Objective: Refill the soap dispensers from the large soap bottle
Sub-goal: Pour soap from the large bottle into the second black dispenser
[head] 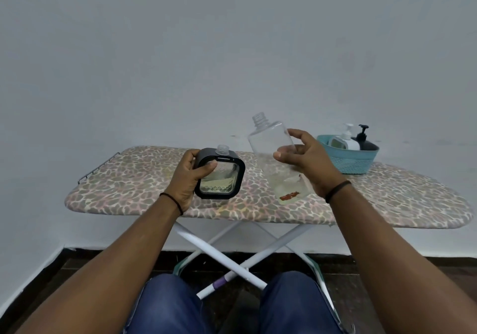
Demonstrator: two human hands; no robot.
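A: Item one?
B: Black-framed soap dispenser point(222, 176) with a clear window, pump off, threaded neck open — held above the ironing board point(129, 178) in the left hand point(185, 178), fingers curled round its side, thumb on the window.

A: Item two?
B: Large soap bottle point(276, 158), clear plastic, uncapped, tilted neck-up, only a little liquid at the bottom. The right hand point(304, 158) pinches its upper body between thumb and fingertips.

A: Handling?
B: Likely light and thin-walled, so it may flex; slick if soapy. Best taken round the mid-body, not the neck.

A: Remainder?
B: Teal basket point(353, 163) at the board's right end, holding a white dispenser point(344, 140) and a black one point(364, 140) — pumps fitted
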